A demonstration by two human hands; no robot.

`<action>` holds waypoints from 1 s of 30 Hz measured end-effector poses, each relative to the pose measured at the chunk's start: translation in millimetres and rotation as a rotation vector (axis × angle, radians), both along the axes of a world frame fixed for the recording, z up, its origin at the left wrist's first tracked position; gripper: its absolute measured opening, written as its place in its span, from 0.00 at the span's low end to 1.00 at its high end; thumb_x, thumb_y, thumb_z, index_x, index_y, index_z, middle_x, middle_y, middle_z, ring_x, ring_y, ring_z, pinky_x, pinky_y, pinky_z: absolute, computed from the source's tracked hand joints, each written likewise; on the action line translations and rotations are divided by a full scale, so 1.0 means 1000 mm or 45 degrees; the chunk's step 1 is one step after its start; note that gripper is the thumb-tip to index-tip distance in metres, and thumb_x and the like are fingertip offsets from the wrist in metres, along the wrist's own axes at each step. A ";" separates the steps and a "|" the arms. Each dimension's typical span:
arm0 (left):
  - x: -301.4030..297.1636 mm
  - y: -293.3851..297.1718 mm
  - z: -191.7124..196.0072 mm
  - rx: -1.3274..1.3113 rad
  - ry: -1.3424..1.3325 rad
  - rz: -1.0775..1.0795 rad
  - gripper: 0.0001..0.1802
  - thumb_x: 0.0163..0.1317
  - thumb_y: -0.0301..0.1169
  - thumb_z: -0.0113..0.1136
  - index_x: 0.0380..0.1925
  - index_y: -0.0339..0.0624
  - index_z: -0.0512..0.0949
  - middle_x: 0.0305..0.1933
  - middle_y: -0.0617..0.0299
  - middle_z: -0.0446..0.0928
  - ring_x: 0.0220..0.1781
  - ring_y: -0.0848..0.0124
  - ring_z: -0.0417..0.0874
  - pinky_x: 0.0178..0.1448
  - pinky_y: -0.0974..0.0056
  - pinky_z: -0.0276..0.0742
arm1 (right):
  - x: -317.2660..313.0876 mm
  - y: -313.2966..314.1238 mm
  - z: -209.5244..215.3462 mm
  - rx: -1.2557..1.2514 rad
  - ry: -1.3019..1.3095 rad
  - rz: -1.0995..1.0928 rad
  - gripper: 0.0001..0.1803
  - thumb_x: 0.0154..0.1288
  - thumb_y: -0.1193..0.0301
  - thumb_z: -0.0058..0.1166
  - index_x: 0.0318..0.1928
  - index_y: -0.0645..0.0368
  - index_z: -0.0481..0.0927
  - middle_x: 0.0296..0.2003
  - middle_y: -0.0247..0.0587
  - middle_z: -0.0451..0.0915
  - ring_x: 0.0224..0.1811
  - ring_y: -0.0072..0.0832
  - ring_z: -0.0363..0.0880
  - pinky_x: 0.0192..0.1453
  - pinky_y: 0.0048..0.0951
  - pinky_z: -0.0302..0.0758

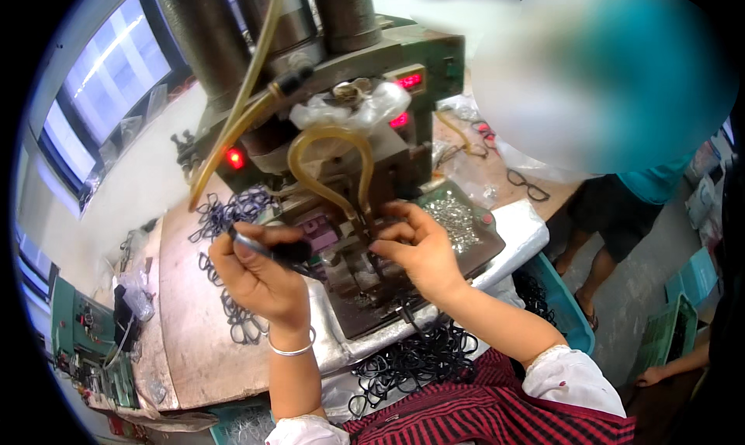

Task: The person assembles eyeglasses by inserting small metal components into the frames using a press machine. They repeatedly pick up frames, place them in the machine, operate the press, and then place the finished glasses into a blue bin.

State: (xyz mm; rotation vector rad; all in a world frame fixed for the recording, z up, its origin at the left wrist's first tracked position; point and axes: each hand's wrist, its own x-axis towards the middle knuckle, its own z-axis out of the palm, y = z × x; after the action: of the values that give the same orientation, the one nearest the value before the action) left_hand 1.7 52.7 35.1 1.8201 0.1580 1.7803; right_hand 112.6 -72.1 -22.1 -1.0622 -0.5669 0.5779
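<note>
Eyeglass frame (293, 252), dark and blurred, is held above the worktable near the middle of the view. The left hand (260, 278) pinches it between thumb and fingers, just left of a metal fixture (341, 266). The right hand (423, 251) curls its fingers at the fixture's right side; whether they grasp anything cannot be told. A gap separates the hands, with a looped yellow hose (332, 132) hanging above it from a heavy press (388, 57), which walls off the far side. Right of the right hand, a tray (487, 249) of small metal pieces leaves little room. Leftward, the wooden tabletop (186, 313) runs broadly to its edge. A tangled pile of dark frames (415, 356) lies near the person's apron.
</note>
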 end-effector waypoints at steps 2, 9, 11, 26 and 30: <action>0.004 0.001 -0.003 -0.127 0.044 -0.025 0.12 0.79 0.36 0.40 0.41 0.39 0.67 0.27 0.59 0.75 0.25 0.75 0.76 0.35 0.71 0.73 | 0.001 -0.004 0.001 -0.069 -0.036 -0.113 0.27 0.56 0.82 0.62 0.58 0.68 0.71 0.34 0.36 0.84 0.38 0.20 0.79 0.46 0.22 0.75; -0.058 0.018 -0.036 -0.686 0.073 -0.804 0.17 0.66 0.28 0.61 0.52 0.33 0.73 0.46 0.54 0.80 0.36 0.66 0.76 0.35 0.67 0.69 | -0.023 -0.022 -0.014 -0.002 -0.447 0.199 0.42 0.58 0.81 0.58 0.73 0.59 0.56 0.66 0.48 0.68 0.67 0.37 0.69 0.69 0.37 0.67; -0.059 -0.042 -0.019 -0.714 0.812 -0.460 0.15 0.67 0.35 0.55 0.43 0.34 0.81 0.40 0.52 0.82 0.45 0.68 0.80 0.49 0.63 0.76 | 0.005 -0.041 -0.013 -0.128 -0.728 0.223 0.37 0.60 0.77 0.57 0.70 0.59 0.63 0.65 0.52 0.68 0.67 0.41 0.70 0.71 0.37 0.65; -0.038 -0.071 -0.061 0.831 0.447 -0.191 0.07 0.60 0.20 0.64 0.39 0.38 0.81 0.42 0.48 0.85 0.27 0.55 0.79 0.33 0.57 0.75 | 0.063 -0.049 -0.127 -1.091 -1.448 -0.939 0.11 0.55 0.62 0.62 0.35 0.53 0.79 0.33 0.34 0.79 0.44 0.35 0.77 0.42 0.40 0.74; -0.049 -0.051 -0.079 1.030 0.558 -0.162 0.16 0.56 0.22 0.66 0.45 0.39 0.76 0.45 0.52 0.83 0.26 0.65 0.74 0.28 0.67 0.65 | 0.062 -0.038 -0.129 -1.025 -1.307 -0.969 0.07 0.52 0.64 0.61 0.26 0.52 0.78 0.28 0.40 0.78 0.37 0.43 0.77 0.39 0.47 0.76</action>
State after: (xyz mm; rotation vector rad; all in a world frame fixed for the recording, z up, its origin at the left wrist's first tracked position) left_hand -47.6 1.9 -44.3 2.6901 -0.5819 1.4184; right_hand 174.5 -110.3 -150.8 -2.2178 -0.7453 -0.5396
